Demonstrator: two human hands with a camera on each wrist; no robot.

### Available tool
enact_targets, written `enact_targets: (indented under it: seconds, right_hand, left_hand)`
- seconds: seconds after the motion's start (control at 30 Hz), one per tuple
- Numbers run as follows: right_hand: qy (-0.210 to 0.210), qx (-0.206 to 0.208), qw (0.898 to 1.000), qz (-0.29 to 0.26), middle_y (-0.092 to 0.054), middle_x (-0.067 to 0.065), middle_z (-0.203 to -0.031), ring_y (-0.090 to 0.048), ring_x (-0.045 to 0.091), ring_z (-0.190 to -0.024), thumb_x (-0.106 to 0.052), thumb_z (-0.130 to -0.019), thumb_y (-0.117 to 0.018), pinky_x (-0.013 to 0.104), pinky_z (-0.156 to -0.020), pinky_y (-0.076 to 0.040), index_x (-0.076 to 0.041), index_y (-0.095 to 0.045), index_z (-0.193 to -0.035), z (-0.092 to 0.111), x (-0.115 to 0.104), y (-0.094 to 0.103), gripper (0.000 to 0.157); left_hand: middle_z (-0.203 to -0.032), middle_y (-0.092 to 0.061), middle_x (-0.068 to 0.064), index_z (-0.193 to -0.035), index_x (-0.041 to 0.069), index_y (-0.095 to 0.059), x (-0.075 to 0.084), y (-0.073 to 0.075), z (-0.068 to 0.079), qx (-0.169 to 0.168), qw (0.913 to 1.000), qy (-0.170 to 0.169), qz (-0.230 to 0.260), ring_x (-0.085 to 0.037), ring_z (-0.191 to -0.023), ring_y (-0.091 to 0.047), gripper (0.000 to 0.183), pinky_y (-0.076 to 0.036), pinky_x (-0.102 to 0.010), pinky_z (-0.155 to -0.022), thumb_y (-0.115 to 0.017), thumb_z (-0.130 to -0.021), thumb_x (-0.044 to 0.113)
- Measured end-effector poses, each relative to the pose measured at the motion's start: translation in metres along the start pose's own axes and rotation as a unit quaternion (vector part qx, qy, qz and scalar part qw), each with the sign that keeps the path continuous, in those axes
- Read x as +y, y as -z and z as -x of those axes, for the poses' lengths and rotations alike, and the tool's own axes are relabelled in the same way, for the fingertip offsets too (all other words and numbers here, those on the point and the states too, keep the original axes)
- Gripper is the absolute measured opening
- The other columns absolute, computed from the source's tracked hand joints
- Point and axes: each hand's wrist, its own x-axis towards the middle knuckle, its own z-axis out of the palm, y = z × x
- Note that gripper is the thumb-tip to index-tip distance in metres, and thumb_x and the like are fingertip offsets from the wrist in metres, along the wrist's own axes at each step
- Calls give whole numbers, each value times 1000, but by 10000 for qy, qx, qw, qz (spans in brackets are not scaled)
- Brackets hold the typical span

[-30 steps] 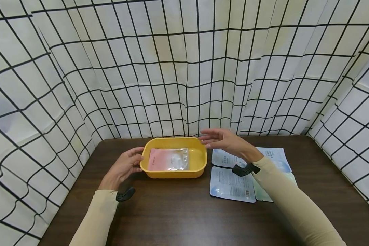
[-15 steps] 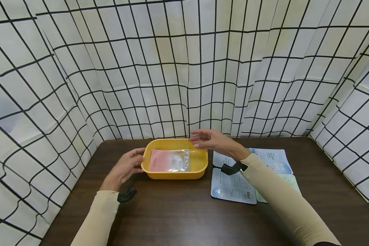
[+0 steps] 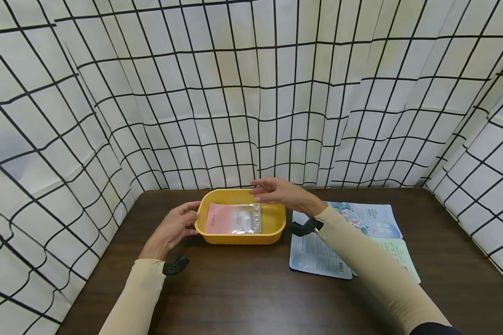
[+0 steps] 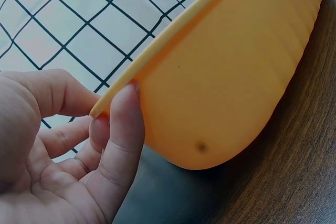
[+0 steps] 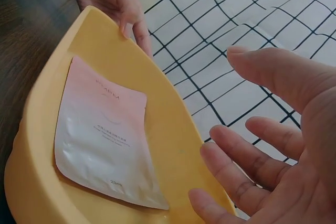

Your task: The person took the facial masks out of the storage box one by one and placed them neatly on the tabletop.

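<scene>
A yellow plastic basin (image 3: pixel 241 239) stands at the back of the table. Inside it lies a flat pink and silver face mask packet (image 3: pixel 230 218), also plain in the right wrist view as a foil packet (image 5: pixel 102 135). My left hand (image 3: pixel 173 229) pinches the basin's left rim; in the left wrist view the thumb and fingers of this hand (image 4: pixel 68 145) meet around the edge. My right hand (image 3: pixel 282 193) hovers over the basin's right part, holding nothing. Its fingers are spread and loosely bent in the right wrist view, where the hand (image 5: pixel 273 145) is apart from the packet.
Right of the basin, several blue and green packets lie flat, partly under my right forearm: a blue packet (image 3: pixel 318 256), a flowered one (image 3: pixel 369 218) and a green one (image 3: pixel 398 253). A white curtain with black grid lines (image 3: pixel 260 93) surrounds the dark table (image 3: pixel 234 293).
My right hand has moved left, from the basin's right rim to over its right part. The left hand stays at the left rim, and the packet lies as before.
</scene>
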Motion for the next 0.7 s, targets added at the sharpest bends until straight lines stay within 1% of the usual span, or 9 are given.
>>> enact_targets:
  seconds: [0.17,0.33,0.4,0.53,0.7]
  right_hand:
    - [-137,40,9998,-119,-58,11,-144,-56,26,-132,-23,-95,-72,50,-111,-43,-13,-47,-150,-9,4,-3,61]
    - [-319,29,9993,-184,-58,12,-143,-55,27,-132,-21,-95,-72,52,-113,-41,-8,-43,-153,-14,5,-8,66]
    - [-398,43,9991,-149,-59,11,-143,-55,27,-132,-22,-94,-73,51,-113,-40,-7,-42,-153,-15,5,-9,68]
    - [-537,124,9985,-7,-60,9,-141,-54,26,-132,-28,-92,-75,53,-114,-39,-10,-44,-152,-18,6,-13,70]
    - [-599,103,9981,139,-60,8,-142,-51,27,-135,-31,-92,-74,56,-116,-34,-11,-44,-152,-24,8,-17,69]
  left_hand:
    - [-142,-48,-22,-157,11,-35,-1,0,0,3,10000,9,-2,-23,-97,-60,57,-59,-29,-75,-52,-103,14]
    - [-143,-48,-22,-158,12,-34,-3,1,-2,-10,10000,12,22,-22,-96,-60,58,-59,-30,-74,-52,-103,14]
    - [-143,-48,-21,-158,13,-34,-4,1,-3,-11,10000,20,43,-22,-96,-60,58,-58,-29,-74,-53,-103,14]
    - [-144,-48,-21,-158,13,-34,-4,1,-3,-16,10000,30,66,-22,-97,-60,58,-58,-29,-74,-53,-103,15]
    - [-144,-48,-21,-158,13,-35,-2,1,-2,-8,10000,28,51,-23,-97,-59,58,-58,-29,-74,-53,-103,15]
